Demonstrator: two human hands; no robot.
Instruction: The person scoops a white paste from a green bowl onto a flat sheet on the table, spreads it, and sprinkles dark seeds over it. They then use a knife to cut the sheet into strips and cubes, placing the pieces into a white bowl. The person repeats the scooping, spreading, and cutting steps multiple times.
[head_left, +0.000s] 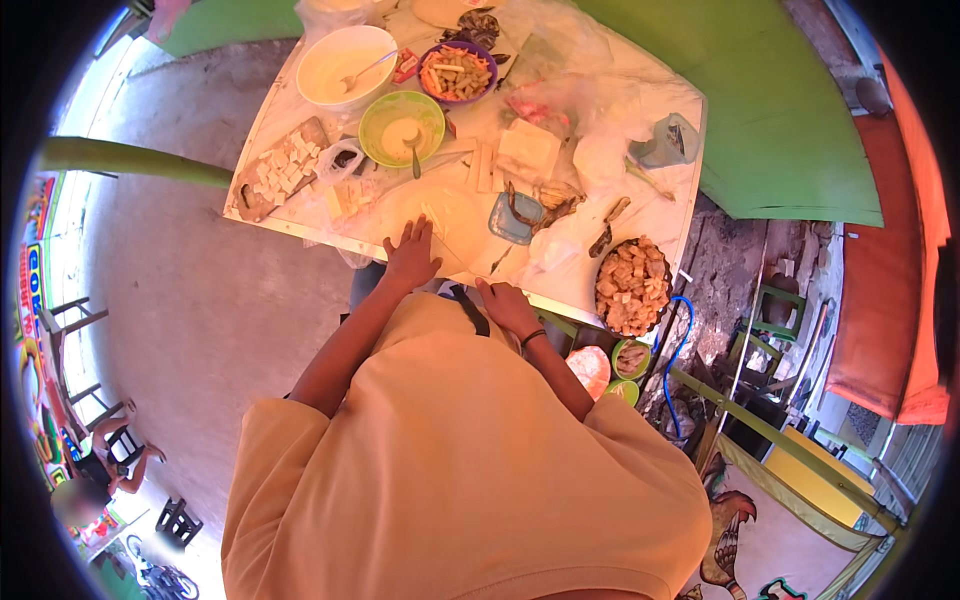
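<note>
My left hand (412, 255) lies with fingers apart at the near edge of a round pale wrapper sheet (435, 217) on the table; thin pale strips lie on the sheet. My right hand (510, 306) rests at the table's front edge, its grip not clear. Left of the sheet are a block of tofu or cheese (343, 201) and a wooden board (249, 201) with pale cubes. Beyond stand a green bowl (401, 112) with batter and a fork, a white bowl (337, 45) with a spoon, and a purple bowl (491, 75) with carrot shreds and cut pieces.
Right of the sheet are a blue plastic container (514, 217), a stack of square wrappers (529, 148), dried peels and plastic bags. A dark dish of fried pieces (634, 285) sits at the table's right corner. A green pole (135, 159) stands left. A person (105, 465) is seated at lower left.
</note>
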